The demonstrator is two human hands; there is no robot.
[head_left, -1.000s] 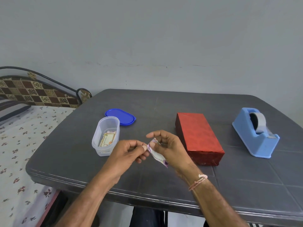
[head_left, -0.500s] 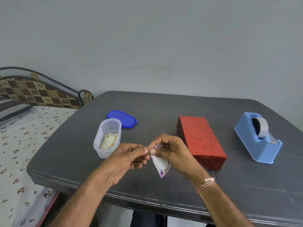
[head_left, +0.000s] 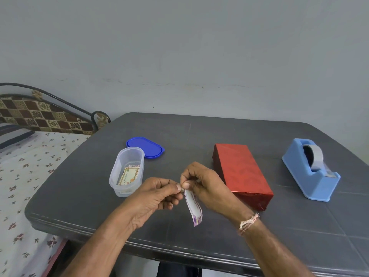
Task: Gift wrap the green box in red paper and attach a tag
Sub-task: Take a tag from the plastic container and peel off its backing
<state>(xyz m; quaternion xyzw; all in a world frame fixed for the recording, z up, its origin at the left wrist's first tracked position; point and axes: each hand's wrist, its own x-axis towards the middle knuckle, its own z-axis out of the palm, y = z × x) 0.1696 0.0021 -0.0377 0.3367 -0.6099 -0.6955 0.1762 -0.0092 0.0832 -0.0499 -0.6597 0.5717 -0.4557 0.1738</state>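
Dropped to a near-vertical hang vs 1 s ago: tag (head_left: 192,206), pinched at its top end by both hands above the front of the table (head_left: 179,132). Flat on the table, red-wrapped box (head_left: 239,170), long axis running away from viewer, far end leaning a bit left; just right of the hands, touching neither. Further right & well apart, tape dispenser (head_left: 307,176). Nearer the box, right hand (head_left: 207,184), thumb & forefinger closed on tag's top end; left hand (head_left: 151,198) pinching same end from the other side, other fingers curled. Possibly peeling a backing, too small to tell. Next move prob a short carry right & away onto box top, turning tag from hanging to flat.
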